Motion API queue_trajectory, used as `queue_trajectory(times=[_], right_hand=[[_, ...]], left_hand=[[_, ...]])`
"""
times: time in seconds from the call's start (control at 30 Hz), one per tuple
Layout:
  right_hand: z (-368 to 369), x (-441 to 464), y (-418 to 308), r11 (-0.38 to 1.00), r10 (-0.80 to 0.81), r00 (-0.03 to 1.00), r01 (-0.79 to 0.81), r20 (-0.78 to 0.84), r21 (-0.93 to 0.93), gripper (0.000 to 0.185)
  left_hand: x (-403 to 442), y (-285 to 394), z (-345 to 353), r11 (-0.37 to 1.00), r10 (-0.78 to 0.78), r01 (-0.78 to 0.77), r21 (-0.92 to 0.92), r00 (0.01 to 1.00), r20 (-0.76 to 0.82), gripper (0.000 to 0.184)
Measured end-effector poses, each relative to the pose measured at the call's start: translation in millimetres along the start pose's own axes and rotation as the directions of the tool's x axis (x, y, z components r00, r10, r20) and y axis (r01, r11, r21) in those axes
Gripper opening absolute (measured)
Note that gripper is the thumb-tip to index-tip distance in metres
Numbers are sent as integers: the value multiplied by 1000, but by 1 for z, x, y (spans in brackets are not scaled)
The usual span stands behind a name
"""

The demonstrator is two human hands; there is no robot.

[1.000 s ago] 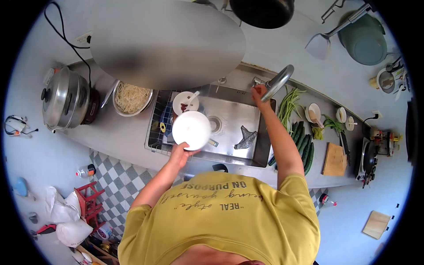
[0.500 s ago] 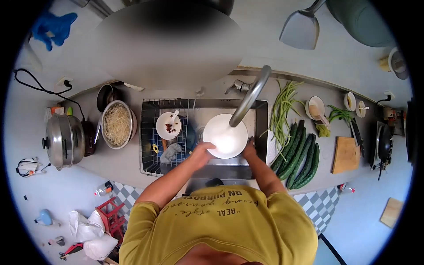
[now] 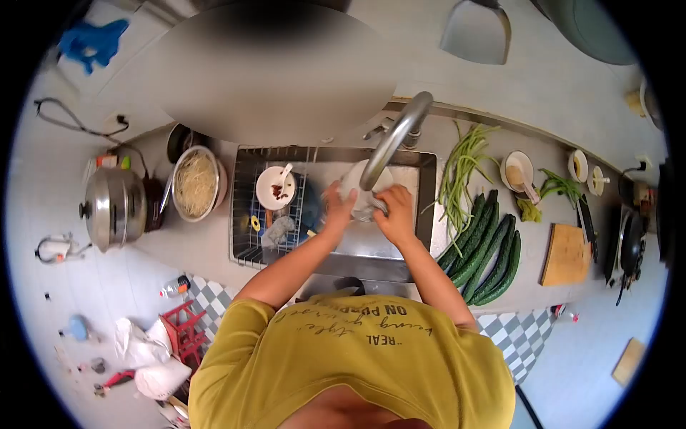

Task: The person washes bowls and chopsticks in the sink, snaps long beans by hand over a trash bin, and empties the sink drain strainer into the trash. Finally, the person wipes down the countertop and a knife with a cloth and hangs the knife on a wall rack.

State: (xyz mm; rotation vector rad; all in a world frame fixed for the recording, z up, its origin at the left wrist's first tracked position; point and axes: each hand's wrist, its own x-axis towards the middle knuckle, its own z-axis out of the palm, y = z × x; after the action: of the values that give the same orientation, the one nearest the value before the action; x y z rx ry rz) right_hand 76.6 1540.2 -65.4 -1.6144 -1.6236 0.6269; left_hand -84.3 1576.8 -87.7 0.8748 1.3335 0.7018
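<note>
Below the tap [image 3: 386, 146], the bowl [image 3: 351, 177] is flanked by the hands [image 3: 395, 207], held apart; whether it is gripped cannot be told. Probably stiff and slippery when wet, it is best held by opposite sides of its rim.

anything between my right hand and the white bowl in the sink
Only a blurred greyish thing shows by the fingers of the right hand, otherwise close at the bowl. The faucet spout arches above.

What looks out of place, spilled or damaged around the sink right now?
Only the long green beans look untidy: they lie loose and tangled on the counter, stray ends reaching the edge of the sink. No clear spill or damage shows.
</note>
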Motion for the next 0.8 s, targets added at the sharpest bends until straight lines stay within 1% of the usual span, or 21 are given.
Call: queue_trajectory(times=[0.03,0.07,0.1,0.13,0.17,0.23,0.27,0.3,0.33,0.37,0.4,0.43,0.47,0.5,0.53,0.57,0.6,0.63,0.67,0.7,0.8], right_hand=[[21,3,2,994,46,999,-48,23,95,33],[52,2,11,977,93,994,-102,53,188,37],[72,-2,13,948,144,986,-163,87,275,41],[73,-5,-1,779,263,946,-323,188,537,48],[71,-11,-9,791,187,953,-290,237,539,47],[66,-34,-15,805,53,940,-239,337,543,47],[61,-42,-4,977,-155,943,102,294,187,49],[37,-39,-6,955,-232,897,283,377,-85,45],[31,-38,12,889,-333,875,416,352,-194,40],[33,-33,26,791,-433,838,529,331,-306,36],[43,-24,27,895,-394,864,439,314,-83,35],[54,-22,21,942,-334,892,305,304,140,35],[61,-28,14,927,-254,921,143,297,347,35],[69,-32,0,956,-150,945,64,291,286,30],[78,-31,-17,975,-46,961,-16,273,223,25],[85,-35,-39,959,169,962,-211,217,191,24],[100,-45,-37,956,183,969,-215,168,200,25],[87,-44,-37,961,-113,986,78,122,264,24],[72,-44,-20,939,-332,937,319,104,127,22],[59,-42,-3,843,-533,837,538,124,-8,21],[71,-32,-8,973,-230,932,224,280,51,18]], left_hand=[[-6,-3,6,998,-36,39,45,997,-61,73],[-17,6,16,999,-32,31,-13,998,-45,72],[-13,-7,16,996,55,-49,69,995,-88,71],[1,-26,11,979,149,-130,157,982,-119,69],[13,-33,6,947,244,-206,246,960,-138,68],[8,-10,-8,961,224,-203,189,970,-96,63],[9,-7,-17,967,192,-182,176,980,-42,62],[9,-6,-24,974,157,-157,160,988,13,61],[15,-12,-31,920,184,-187,345,982,41,58],[7,1,-31,973,76,-72,221,997,-9,59],[-8,25,-25,995,-36,39,92,999,-35,60],[-19,35,-20,986,-162,161,-33,986,-31,61],[-13,11,-25,934,-218,199,-296,976,-32,69],[-12,-5,-24,900,-254,201,-387,963,-92,75],[-17,-10,-22,932,-132,94,-349,988,-85,72],[-8,-20,-28,953,-115,84,-292,989,-91,68],[5,-36,-44,983,-69,63,-172,997,-28,66],[2,-15,-55,982,-169,176,-67,981,89,67],[-17,24,-52,975,-223,223,8,970,101,61],[-31,52,-49,960,-275,267,87,956,102,55],[-33,26,-32,977,-146,136,-164,988,-53,61]])
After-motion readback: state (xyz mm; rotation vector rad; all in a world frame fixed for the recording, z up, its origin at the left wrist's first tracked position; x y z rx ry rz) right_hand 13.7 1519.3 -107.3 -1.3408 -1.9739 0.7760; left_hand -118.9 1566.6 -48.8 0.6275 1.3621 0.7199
